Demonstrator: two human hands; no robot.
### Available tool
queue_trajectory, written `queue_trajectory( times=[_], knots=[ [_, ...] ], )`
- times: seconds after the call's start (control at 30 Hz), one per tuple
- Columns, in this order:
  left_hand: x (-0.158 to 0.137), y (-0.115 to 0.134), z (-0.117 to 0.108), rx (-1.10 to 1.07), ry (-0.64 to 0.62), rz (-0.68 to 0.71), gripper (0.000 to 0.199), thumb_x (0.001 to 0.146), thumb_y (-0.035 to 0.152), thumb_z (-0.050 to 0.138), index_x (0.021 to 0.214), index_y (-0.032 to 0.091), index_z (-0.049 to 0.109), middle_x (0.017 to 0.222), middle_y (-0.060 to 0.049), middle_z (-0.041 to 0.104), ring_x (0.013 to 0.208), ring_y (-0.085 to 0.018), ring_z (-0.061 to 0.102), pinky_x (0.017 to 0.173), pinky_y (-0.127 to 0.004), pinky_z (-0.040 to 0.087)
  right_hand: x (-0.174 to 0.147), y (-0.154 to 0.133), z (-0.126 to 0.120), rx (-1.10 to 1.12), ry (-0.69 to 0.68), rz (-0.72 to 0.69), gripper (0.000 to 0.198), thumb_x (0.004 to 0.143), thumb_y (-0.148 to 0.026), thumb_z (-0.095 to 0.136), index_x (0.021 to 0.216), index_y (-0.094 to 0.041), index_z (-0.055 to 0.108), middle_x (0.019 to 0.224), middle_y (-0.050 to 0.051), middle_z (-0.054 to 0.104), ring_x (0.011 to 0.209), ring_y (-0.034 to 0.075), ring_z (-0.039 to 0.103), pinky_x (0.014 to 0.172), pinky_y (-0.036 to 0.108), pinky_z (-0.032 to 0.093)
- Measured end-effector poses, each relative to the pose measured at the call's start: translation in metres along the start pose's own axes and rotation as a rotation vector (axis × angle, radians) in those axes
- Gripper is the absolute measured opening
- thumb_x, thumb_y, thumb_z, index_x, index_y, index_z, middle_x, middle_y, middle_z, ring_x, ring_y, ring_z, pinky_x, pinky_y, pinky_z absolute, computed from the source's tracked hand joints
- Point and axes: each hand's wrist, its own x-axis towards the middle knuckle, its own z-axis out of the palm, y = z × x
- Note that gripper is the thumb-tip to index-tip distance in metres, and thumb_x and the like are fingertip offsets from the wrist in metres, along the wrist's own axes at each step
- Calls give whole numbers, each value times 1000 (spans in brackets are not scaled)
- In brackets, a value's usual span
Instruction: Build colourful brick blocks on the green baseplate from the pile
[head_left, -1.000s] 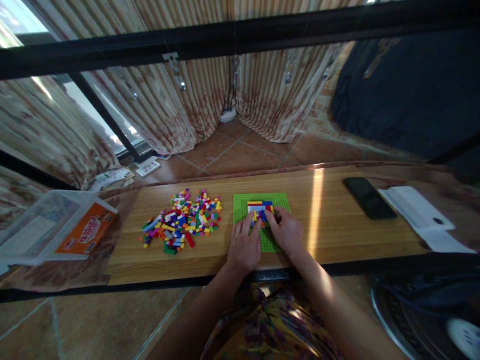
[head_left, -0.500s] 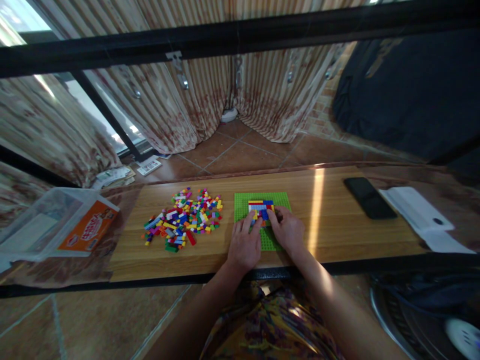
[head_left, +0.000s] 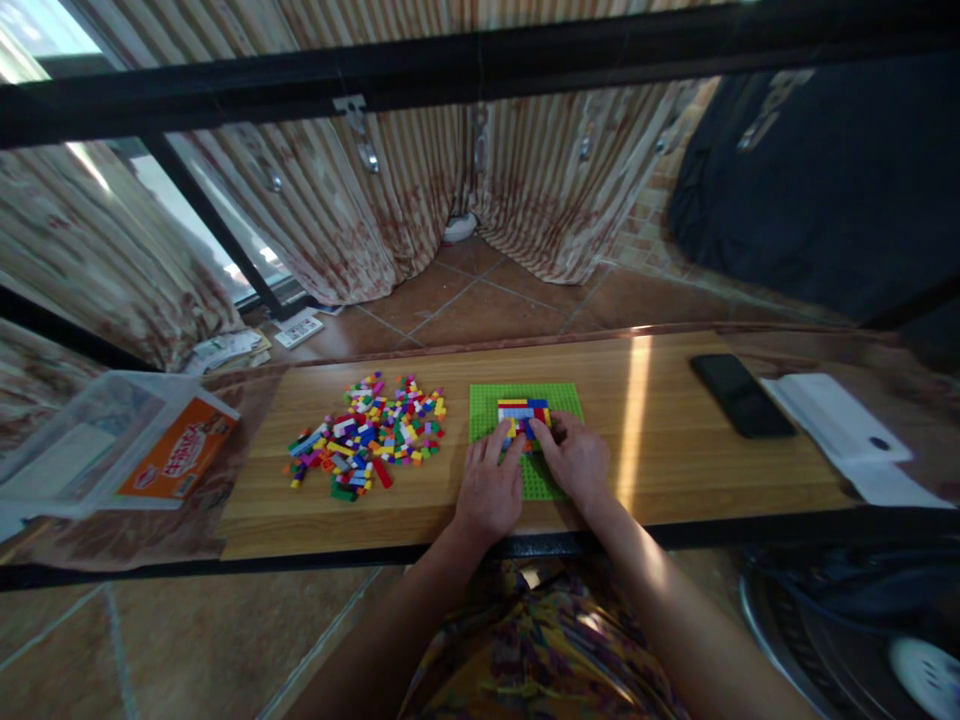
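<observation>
Both hands rest on the near part of a green baseplate (head_left: 559, 397), fingers pointing far toward a small brick build (head_left: 523, 411) of yellow, red, white and blue rows that stands on it. The left hand (head_left: 489, 487) lies flat with its fingers spread, their tips at the near left edge of the build; whether this grip pinches a brick cannot be told. The right hand (head_left: 576, 462) curls its fingers against the near right side of the build, and its grip too is hidden by the fingers themselves, so clenched or released is unclear. The two hands sit just beside each other, thumbs close.

The baseplate lies on a wooden surface (head_left: 660, 450), near its middle. To the left, apart from the plate, a loose pile of coloured bricks (head_left: 367, 437) is scattered on the wood. Further left, past the end of the wood, a clear plastic box (head_left: 90, 430) with an orange label (head_left: 180, 455) lies tilted; its contents cannot be made out. Far right lie a black phone (head_left: 741, 395) and, beside it, white paper (head_left: 840, 420).
</observation>
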Motion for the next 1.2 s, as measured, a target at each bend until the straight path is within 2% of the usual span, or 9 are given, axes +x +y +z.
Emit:
queue_trajectory(
  times=[0.57, 1.2],
  knots=[
    [-1, -1, 2, -16, 12, 1, 47, 91, 17, 46, 137, 19, 52, 152, -12, 41, 124, -29, 49, 105, -48, 42, 1, 1, -1, -5, -2, -21, 59, 94, -66, 37, 103, -18, 70, 86, 8, 74, 68, 20, 64, 60, 28, 37],
    [-1, 0, 0, -9, 1, 2, 47, 91, 17, 46, 138, 19, 52, 152, -12, 40, 125, -29, 49, 105, -48, 42, 1, 3, 0, 2, -1, -24, 60, 94, -66, 36, 104, -17, 71, 88, 10, 74, 70, 20, 64, 62, 28, 38]
  ],
)
